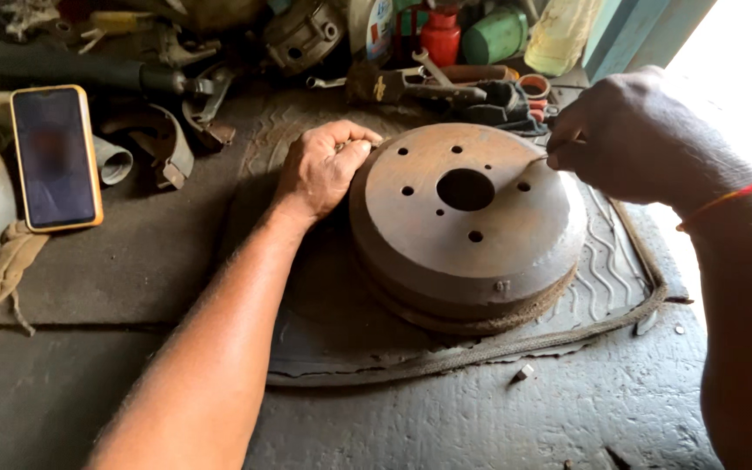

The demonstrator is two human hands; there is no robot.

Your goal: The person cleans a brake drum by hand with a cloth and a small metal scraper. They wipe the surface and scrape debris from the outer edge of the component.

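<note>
A rusty brake drum (467,252) lies face up on a worn rubber mat (341,339), showing a centre hole and several bolt holes. My left hand (324,170) grips the drum's upper-left rim with curled fingers. My right hand (615,135) hovers at the drum's upper-right edge, fingers pinched on a thin wire-like piece (537,160) that touches the drum face. A red thread band circles my right wrist.
A phone in an orange case (56,157) lies face up at the left, over a cloth. Brake shoes (163,144), metal parts, wrenches, a red can (441,35) and a green container (493,35) crowd the back. Cracked concrete floor spreads in front.
</note>
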